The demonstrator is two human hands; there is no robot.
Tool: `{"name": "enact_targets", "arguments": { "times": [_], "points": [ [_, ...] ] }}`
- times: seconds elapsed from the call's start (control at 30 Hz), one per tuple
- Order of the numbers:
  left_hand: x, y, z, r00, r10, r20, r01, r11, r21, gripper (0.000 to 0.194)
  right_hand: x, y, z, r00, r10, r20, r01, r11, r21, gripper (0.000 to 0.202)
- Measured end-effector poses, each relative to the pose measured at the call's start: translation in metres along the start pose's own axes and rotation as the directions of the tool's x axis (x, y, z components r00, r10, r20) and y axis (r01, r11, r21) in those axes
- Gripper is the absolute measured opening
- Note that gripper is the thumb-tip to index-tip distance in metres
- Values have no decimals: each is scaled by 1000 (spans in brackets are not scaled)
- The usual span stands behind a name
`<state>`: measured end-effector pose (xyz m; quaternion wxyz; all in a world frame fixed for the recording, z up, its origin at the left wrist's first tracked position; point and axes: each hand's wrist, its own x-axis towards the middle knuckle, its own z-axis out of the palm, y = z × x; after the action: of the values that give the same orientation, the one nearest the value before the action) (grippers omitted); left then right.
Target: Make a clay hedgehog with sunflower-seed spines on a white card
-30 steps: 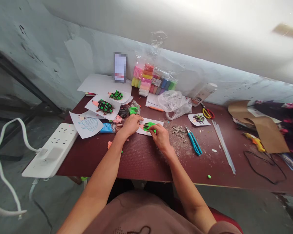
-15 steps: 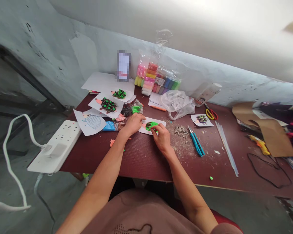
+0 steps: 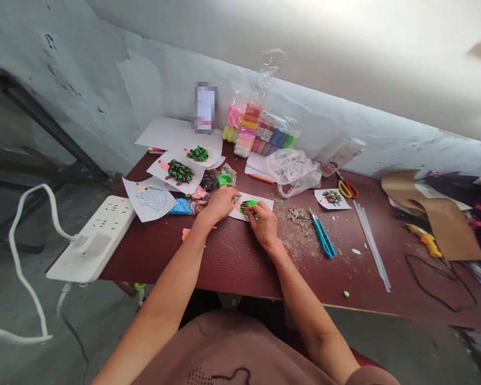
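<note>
A small white sheet of paper [image 3: 268,203] lies flat before me, bearing a hedgehog shape [image 3: 248,205] of green clay with a pink face and dark seeds on it. My left hand [image 3: 223,202] rests on the sheet's left side, fingers stretched toward the pink face and pressing it down. Over the green body, my right hand [image 3: 264,222] has thumb and forefinger pinched together; whatever is between the tips is too small to make out. A pile of striped sunflower seeds [image 3: 299,215] lies to the right of that hand.
Finished-looking hedgehogs [image 3: 180,171] on paper and a blue hedgehog drawing [image 3: 152,199] lie left. Bagged coloured clay [image 3: 260,133] stands behind. Right are a teal-handled tool [image 3: 324,235], scissors [image 3: 348,189], clear sticks [image 3: 372,246] and a yellow glue gun [image 3: 427,239]. A power strip [image 3: 96,240] sits at the left edge.
My right hand's fingertips have shifted slightly left and down over the green clay body. My left hand stays on the sheet.
</note>
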<state>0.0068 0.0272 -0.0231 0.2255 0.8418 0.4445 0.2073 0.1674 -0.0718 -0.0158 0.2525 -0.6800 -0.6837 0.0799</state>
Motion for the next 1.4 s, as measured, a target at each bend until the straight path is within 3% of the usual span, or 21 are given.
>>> {"name": "enact_targets", "arguments": {
  "times": [0.47,0.77,1.0,1.1,1.27,1.4],
  "points": [
    [1,-5,5,999,47,-6,-47,999,-1,38,7,-10,-6,995,-19,99,34,987,-155,22],
    [0,-2,1,999,36,-2,-36,999,0,37,7,-8,-5,996,-51,73,61,988,-139,24],
    [0,1,-2,1000,21,19,-21,1000,18,37,2,-7,-9,1000,12,21,-11,998,-70,14],
    [0,0,-3,1000,22,22,-22,1000,17,37,2,6,-21,998,51,-41,-53,996,-67,17],
    [0,0,-1,1000,18,7,-19,1000,21,38,-1,53,-48,945,264,-191,-299,935,-189,23],
    [-1,0,-1,1000,18,6,-18,1000,20,40,-6,82,-59,911,372,-177,-408,873,-266,23]
  ]
}}
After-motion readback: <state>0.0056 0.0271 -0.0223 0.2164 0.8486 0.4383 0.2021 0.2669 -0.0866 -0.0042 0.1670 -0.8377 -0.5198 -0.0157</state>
